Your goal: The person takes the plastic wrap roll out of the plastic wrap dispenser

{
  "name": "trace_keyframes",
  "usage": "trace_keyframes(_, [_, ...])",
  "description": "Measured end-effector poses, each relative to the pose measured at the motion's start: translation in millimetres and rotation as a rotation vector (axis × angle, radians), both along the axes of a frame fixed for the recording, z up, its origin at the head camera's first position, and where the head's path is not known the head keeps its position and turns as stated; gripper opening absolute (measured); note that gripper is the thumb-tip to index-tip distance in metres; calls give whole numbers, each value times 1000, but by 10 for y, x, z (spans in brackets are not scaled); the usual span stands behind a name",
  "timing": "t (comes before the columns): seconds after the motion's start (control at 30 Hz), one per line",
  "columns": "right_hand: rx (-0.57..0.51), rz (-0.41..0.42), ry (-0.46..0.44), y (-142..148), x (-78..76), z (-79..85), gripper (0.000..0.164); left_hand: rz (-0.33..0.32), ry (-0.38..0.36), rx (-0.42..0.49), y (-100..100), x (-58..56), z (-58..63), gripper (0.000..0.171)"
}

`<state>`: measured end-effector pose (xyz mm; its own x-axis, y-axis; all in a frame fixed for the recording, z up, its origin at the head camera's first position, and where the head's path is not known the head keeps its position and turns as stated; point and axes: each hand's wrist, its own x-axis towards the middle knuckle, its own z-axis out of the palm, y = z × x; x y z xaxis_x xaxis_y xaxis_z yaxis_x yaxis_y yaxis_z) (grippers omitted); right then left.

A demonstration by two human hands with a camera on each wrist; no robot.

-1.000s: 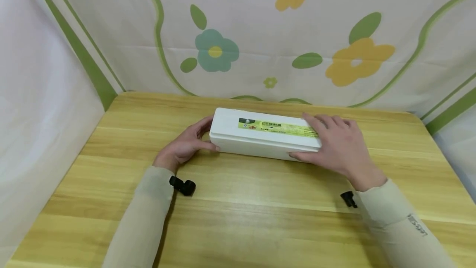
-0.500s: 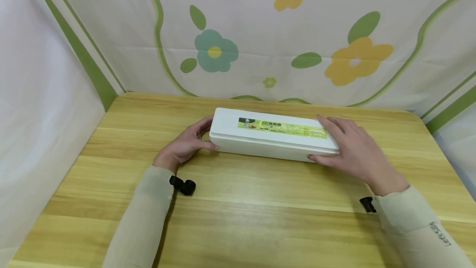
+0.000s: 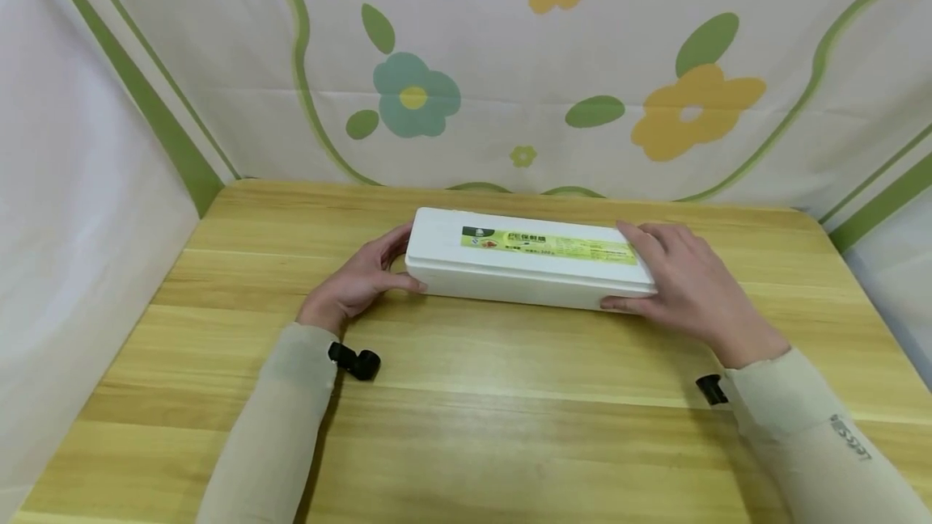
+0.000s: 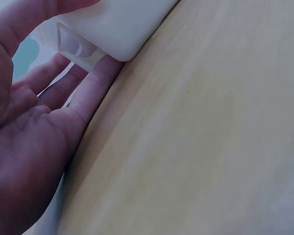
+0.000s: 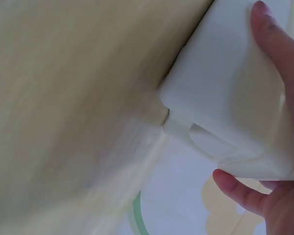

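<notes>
A long white cling film box (image 3: 524, 285) lies on the wooden table, its lid down along the top. A yellow-green label (image 3: 549, 246) with a dark left end runs along the lid. My left hand (image 3: 360, 277) holds the box's left end, thumb at the front and fingers behind. In the left wrist view those fingers (image 4: 95, 85) reach the recessed end of the box. At the other end, my right hand (image 3: 688, 285) grips the box with the thumb on the front wall and fingers over the far side. The right wrist view shows that thumb (image 5: 274, 39) against the white wall.
The wooden table (image 3: 466, 427) spreads out in front of the box. Close behind it hangs a white curtain (image 3: 480, 23) printed with flowers, and the cloth continues down the left and right sides. A small black wrist camera (image 3: 354, 361) sits on the left sleeve.
My right hand has slid rightward along the box to its right end, uncovering more of the label. The left hand keeps its hold. The head view has shifted slightly.
</notes>
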<state>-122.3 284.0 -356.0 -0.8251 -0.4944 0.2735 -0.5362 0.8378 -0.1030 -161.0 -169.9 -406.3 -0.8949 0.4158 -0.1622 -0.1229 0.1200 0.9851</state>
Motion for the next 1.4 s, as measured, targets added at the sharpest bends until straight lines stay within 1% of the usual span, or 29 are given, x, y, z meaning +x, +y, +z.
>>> trace_keyframes(0.2, [-7, 50, 56, 2, -27, -24, 113, -1, 7, -9, -29, -7, 5, 104])
trace_keyframes(0.37, [-27, 59, 51, -8, -26, -61, 113, 5, -2, -14, -43, 21, -1, 105])
trace_keyframes(0.53, [-87, 78, 71, 27, -19, -94, 116, 28, -6, -1, 12, 48, -25, 99])
trace_keyframes(0.63, [-118, 71, 81, 71, 2, -85, 118, 18, 10, 16, 59, 46, -43, 98])
trace_keyframes(0.73, [-127, 41, 48, 90, 13, -52, 117, 11, 21, 22, 81, 46, -43, 99])
trace_keyframes(0.9, [-128, -36, -40, 61, 12, -6, 115, 10, 30, 18, 75, 41, -28, 99])
trace_keyframes(1.0, [-150, -73, -93, 36, 20, -3, 110, -5, 26, 11, 68, 42, -24, 100])
trace_keyframes(1.1, [-180, -88, -128, 17, 27, -9, 104, -16, 16, 8, 65, 52, -7, 101])
trace_keyframes(1.17, [-194, -78, -124, 5, 27, -20, 101, -16, 14, 5, 59, 61, 9, 102])
trace_keyframes(1.23, [-202, -46, -94, -6, 25, -36, 100, -19, 17, 0, 46, 69, 19, 103])
trace_keyframes(1.4, [-247, 81, 12, -43, 7, -85, 98, -22, 13, -2, -11, 87, 16, 106])
